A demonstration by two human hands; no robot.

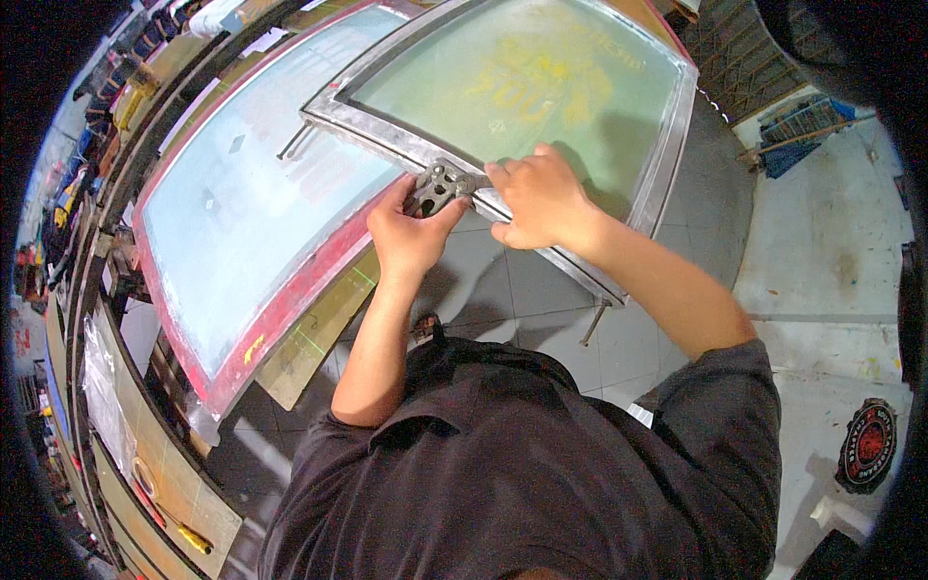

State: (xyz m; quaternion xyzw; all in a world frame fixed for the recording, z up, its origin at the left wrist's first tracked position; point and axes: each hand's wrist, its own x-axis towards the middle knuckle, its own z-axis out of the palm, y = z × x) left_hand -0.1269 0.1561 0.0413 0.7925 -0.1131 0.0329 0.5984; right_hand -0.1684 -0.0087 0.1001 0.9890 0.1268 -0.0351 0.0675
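A mould-like panel [580, 72] with a silver metal frame and a pale green, yellow-marked surface lies in front of me. At the frame's near edge, my left hand [411, 237] is closed around a dark grey metal piece with round holes [440, 188], pinched between thumb and fingers. Right beside it, my right hand [541, 198] bends over the same edge, fingers curled and thumb below. Its fingertips are close to the metal piece; what they grip is hidden. Bolt-like rods stick out from the frame's near side, one a long bolt [594, 324].
To the left leans a light blue panel [261, 213] with a red border, partly under the framed one. A rack [87, 242] and a board with a yellow-handled tool [193, 538] stand at far left. A white wall [822, 242] and a round dark emblem [866, 445] are on the right.
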